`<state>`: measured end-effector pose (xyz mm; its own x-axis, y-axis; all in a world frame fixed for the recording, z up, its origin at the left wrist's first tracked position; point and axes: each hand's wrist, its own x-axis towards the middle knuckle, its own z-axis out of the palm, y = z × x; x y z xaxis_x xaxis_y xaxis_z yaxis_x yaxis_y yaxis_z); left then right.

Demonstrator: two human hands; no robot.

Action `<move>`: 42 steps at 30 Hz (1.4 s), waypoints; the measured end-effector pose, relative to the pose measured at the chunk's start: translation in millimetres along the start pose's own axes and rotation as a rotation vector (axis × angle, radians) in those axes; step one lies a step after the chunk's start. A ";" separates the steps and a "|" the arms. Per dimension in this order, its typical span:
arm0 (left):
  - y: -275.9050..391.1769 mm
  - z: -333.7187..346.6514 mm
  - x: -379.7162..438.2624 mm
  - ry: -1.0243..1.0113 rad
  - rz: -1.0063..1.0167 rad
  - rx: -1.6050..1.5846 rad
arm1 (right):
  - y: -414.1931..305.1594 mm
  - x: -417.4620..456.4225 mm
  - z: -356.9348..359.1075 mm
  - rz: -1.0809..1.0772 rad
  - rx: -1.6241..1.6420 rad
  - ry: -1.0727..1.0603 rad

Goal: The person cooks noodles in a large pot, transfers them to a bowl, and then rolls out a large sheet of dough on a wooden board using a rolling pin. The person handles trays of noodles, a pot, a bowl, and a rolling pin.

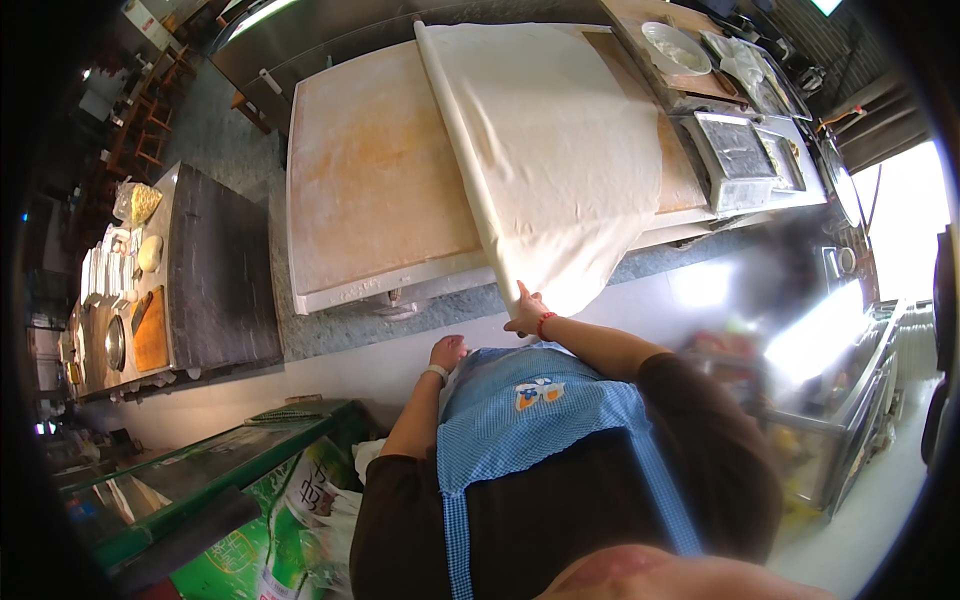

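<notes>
A large thin sheet of dough (pixel 555 127) lies over the right half of a floured wooden work board (pixel 375 165). Its left edge is wound into a long roll (pixel 469 172) that runs from the far edge to the near edge; a rolling pin inside is mostly hidden. My right hand (pixel 531 313), with a red bead bracelet, holds the near end of this roll, index finger extended along it. Beside the hand, the dough hangs over the board's front edge. My left hand (pixel 448 352) is in front of the blue checked apron (pixel 540 420), fingers loosely bent, with nothing visible in it.
A white bowl of flour (pixel 675 49) and metal trays (pixel 735 146) stand at the right. On a dark counter (pixel 221 270) at left are a cleaver (pixel 141 311) on a cutting board (pixel 154 337) and a dough lump (pixel 150 253). A green-framed glass case (pixel 225 450) stands behind me at left.
</notes>
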<state>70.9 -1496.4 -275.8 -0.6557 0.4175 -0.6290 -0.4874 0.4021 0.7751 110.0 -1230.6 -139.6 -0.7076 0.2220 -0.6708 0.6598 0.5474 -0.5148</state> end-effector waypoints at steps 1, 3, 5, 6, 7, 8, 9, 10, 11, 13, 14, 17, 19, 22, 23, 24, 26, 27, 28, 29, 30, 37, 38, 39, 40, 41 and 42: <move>14.9 6.0 -3.0 -0.003 0.004 -0.005 | -1.6 1.6 3.7 -0.007 -0.047 0.016; 40.1 18.5 -9.7 0.008 -0.030 -0.127 | -7.1 0.7 5.8 -0.018 -0.138 0.047; 51.3 28.6 -10.8 -0.014 -0.060 -0.231 | -15.4 -2.7 7.4 -0.044 -0.238 0.060; 54.6 31.6 -10.0 -0.040 -0.071 -0.278 | -19.5 -3.5 12.5 -0.070 -0.273 0.086; 57.7 34.9 -9.4 -0.064 -0.082 -0.326 | -22.4 -4.1 15.7 -0.096 -0.308 0.112; 60.3 39.5 -9.2 -0.080 -0.080 -0.329 | -22.9 -4.7 15.5 -0.140 -0.334 0.070; 62.4 41.7 -8.3 -0.096 -0.074 -0.338 | -26.7 -3.0 14.8 -0.160 -0.271 0.023; 64.3 43.5 -7.7 -0.111 -0.068 -0.349 | -31.1 -0.5 13.8 -0.179 -0.209 -0.025; 65.8 44.4 -7.6 -0.125 -0.062 -0.359 | -35.1 0.6 14.3 -0.199 -0.147 -0.073; 76.3 45.8 -11.7 -0.118 -0.116 -0.236 | -30.8 8.1 19.6 -0.260 -0.187 -0.062; 81.1 46.5 -14.4 -0.115 -0.143 -0.175 | -27.9 14.0 18.2 -0.246 -0.094 -0.165; 56.5 40.4 -9.3 -0.283 -0.099 -0.262 | -12.6 36.2 43.3 -0.313 -0.174 -0.150; 55.7 38.5 -13.1 -0.300 -0.158 -0.384 | -20.5 38.2 43.0 -0.275 -0.231 -0.151; 79.5 42.7 -32.4 -0.280 -0.232 -0.529 | -26.2 34.9 39.2 -0.213 -0.339 -0.162; 88.8 43.9 -40.0 -0.262 -0.257 -0.570 | -28.1 33.7 37.4 -0.190 -0.366 -0.169; 83.1 43.6 -37.1 -0.325 -0.243 -0.667 | -29.7 32.9 33.6 -0.277 -0.379 -0.208; 60.0 39.7 -26.4 -0.442 -0.215 -0.853 | -29.6 37.2 20.0 -0.456 -0.392 -0.289; 66.4 39.1 -29.6 -0.403 -0.250 -0.857 | -26.0 44.8 5.3 -0.614 -0.375 -0.260; 82.4 39.3 -41.0 -0.367 -0.289 -0.858 | -23.4 59.9 -8.9 -0.713 -0.433 -0.235; 90.8 38.2 -50.3 -0.315 -0.318 -0.870 | -23.6 60.9 -26.6 -0.660 -0.296 -0.085; 82.5 32.0 -48.9 -0.443 -0.294 -0.955 | -18.2 66.8 -40.7 -0.641 -0.279 0.194; 96.4 51.1 -40.2 -0.260 -0.199 -0.631 | 39.6 101.4 -165.5 0.031 -0.852 0.484; 91.2 52.1 -34.8 -0.231 -0.172 -0.568 | 45.9 100.8 -171.3 0.029 -0.762 0.500; 92.0 55.9 -26.6 -0.225 -0.142 -0.497 | 63.5 100.4 -179.6 0.052 -0.745 0.487; 98.5 56.3 -26.6 -0.202 -0.173 -0.486 | 75.1 97.6 -184.8 0.071 -0.769 0.392; 104.5 56.2 -27.3 -0.180 -0.203 -0.476 | 84.0 96.6 -185.8 0.090 -0.792 0.296; 106.8 56.4 -26.5 -0.156 -0.232 -0.464 | 85.5 93.8 -183.9 0.077 -0.796 0.299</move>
<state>68.7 -1418.5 -179.8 -0.4242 0.4907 -0.7611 -0.8360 0.1108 0.5374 53.5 -1014.5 -148.4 -0.7789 0.4243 -0.4618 0.4136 0.9011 0.1303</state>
